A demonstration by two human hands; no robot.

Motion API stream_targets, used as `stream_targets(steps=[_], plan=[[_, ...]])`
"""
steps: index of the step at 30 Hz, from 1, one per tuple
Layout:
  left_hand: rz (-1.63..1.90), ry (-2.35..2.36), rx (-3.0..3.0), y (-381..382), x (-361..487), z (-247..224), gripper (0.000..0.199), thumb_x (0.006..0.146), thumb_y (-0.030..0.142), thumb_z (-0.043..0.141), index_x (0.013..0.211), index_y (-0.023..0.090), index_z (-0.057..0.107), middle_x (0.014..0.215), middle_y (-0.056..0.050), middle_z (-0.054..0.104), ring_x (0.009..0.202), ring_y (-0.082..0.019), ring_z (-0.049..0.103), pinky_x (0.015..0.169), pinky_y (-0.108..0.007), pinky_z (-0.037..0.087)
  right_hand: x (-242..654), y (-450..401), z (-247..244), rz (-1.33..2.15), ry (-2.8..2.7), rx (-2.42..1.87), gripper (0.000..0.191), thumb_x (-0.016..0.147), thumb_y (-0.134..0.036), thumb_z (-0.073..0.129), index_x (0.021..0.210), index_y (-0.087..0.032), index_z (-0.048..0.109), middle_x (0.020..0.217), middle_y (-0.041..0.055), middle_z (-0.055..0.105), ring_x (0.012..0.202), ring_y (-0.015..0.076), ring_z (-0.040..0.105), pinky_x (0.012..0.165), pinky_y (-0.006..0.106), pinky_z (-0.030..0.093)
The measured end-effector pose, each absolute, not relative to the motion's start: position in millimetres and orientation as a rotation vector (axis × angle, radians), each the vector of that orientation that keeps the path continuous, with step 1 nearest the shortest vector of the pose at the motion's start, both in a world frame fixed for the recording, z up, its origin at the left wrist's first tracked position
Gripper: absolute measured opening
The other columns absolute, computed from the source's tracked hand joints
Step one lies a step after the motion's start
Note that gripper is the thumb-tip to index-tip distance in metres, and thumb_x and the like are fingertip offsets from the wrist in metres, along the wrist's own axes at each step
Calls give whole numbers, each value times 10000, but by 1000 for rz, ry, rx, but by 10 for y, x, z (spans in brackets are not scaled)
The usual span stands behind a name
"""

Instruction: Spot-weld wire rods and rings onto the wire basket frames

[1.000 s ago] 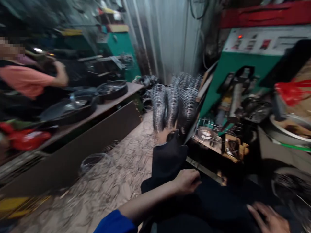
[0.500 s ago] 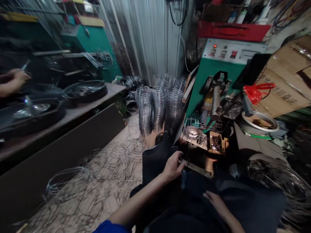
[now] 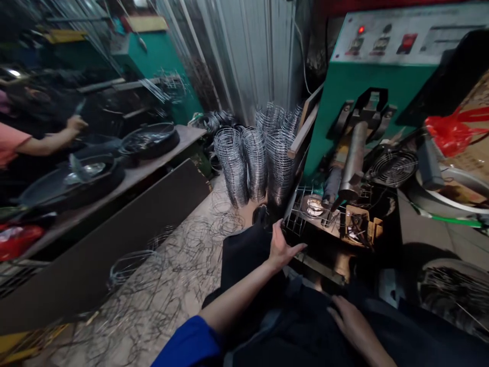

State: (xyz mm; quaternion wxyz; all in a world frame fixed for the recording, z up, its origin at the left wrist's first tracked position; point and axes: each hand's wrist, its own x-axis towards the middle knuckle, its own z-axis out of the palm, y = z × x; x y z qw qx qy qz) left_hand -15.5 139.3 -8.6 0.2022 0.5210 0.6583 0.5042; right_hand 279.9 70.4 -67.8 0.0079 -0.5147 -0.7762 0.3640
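Observation:
My left hand [image 3: 281, 247] is stretched forward with fingers apart, just short of a small wire basket frame [image 3: 301, 209] on the front of a green machine [image 3: 355, 97]. It holds nothing. My right hand [image 3: 349, 318] lies flat on my dark trousers [image 3: 305, 326], fingers spread, empty. A grey metal cylinder [image 3: 353, 158] slants down from the machine toward the wire frame. Stacks of round wire rings [image 3: 252, 163] stand on the floor just left of the machine.
A long wooden bench [image 3: 133, 178] at left carries black round pans. A person in a pink sleeve [image 3: 11, 145] works there. Loose wire scraps litter the floor [image 3: 179, 265]. A small fan [image 3: 391, 167], a red bag [image 3: 449, 132] and a wire coil [image 3: 451, 290] sit at right.
My left hand has lifted off my knee and reached forward toward the wire frame, opening its fingers. My right hand slid left along my lap. The view swung closer to the machine.

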Motion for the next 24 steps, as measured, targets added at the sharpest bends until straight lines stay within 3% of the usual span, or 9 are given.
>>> stream_targets(steps=[3, 8, 13, 16, 24], plan=[[1454, 1857, 1420, 1486, -68, -189, 1014, 609, 468, 880, 1385, 167, 301, 1316, -160, 457, 1247, -318, 511, 1090, -504, 420, 2847, 828, -788, 1127, -2482, -1637, 436, 895, -378, 443, 1219, -192, 666, 1248, 151, 654, 1133, 308, 636, 944, 371, 526], [1516, 1904, 1384, 1617, -5, -236, 810, 696, 438, 823, 1310, 167, 369, 1242, -144, 510, 1200, -299, 537, 1057, -492, 445, 2778, 922, -912, 1137, -2662, -1622, 415, 911, -335, 404, 1165, -170, 688, 1220, 150, 667, 1111, 288, 653, 931, 357, 535], [1495, 1911, 1397, 1638, -37, -193, 490, 723, 358, 779, 1073, 187, 484, 1150, -121, 519, 1114, -272, 564, 968, -457, 509, 2752, 960, -968, 1118, -2675, -1684, 472, 919, -346, 390, 1248, -142, 659, 1295, 177, 625, 1197, 300, 607, 982, 359, 510], [1495, 1839, 1321, 1566, -63, -178, 424, 689, 346, 793, 938, 192, 486, 1180, -123, 508, 1105, -261, 577, 896, -412, 553, 2765, 964, -949, 1145, -2602, -1705, 495, 920, -352, 391, 1289, -134, 638, 1328, 187, 600, 1223, 308, 587, 996, 372, 496], [1304, 1641, 1126, 1155, -110, -19, 468, 691, 318, 786, 1081, 172, 572, 998, -63, 685, 884, -198, 686, 809, -340, 591, 2767, 923, -831, 1168, -2499, -1728, 462, 900, -313, 443, 1290, -150, 629, 1250, 172, 644, 1136, 290, 632, 951, 358, 500]])
